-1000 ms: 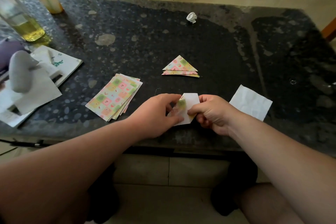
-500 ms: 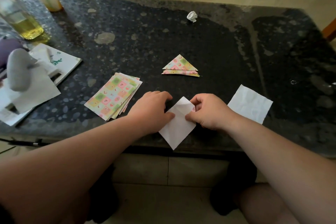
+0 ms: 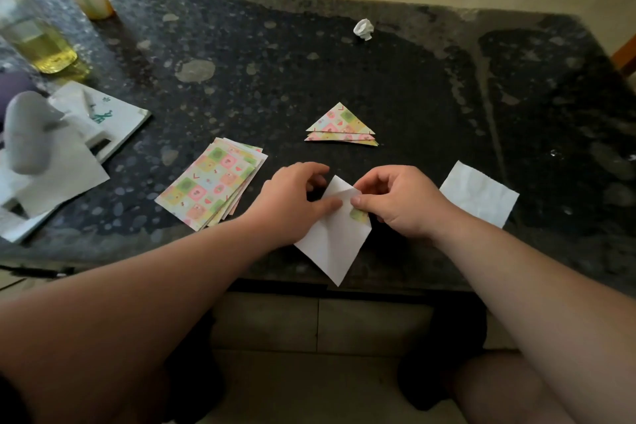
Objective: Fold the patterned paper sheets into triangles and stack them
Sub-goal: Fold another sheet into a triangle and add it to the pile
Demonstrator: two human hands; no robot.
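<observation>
**A:** What is the status of the sheet in work?

**B:** The sheet (image 3: pixel 332 237) lies white face up at the near edge of the table (image 3: pixel 344 72), with its 6 o'clock corner overhanging. The left hand (image 3: pixel 292 203) pinches the 9 o'clock edge, thumb on top. The right hand (image 3: pixel 399 203) pinches the 3 o'clock corner, where a little pattern shows.

**A:** Reference positions?

**B:** From the sheet, the triangle stack (image 3: pixel 340 127) is at 12 o'clock, well apart. The unfolded pile (image 3: pixel 213 188) is at 10 o'clock, near the left wrist. A plain white square (image 3: pixel 478 194) is at 3 o'clock.

**A:** Probable faults?

**B:** The most likely is a skewed crease. The overhanging corner is unsupported, so the sheet may pivot while being pressed, and the triangle would then sit crooked on the stack. The left forearm could also brush and fan the pile.
</observation>
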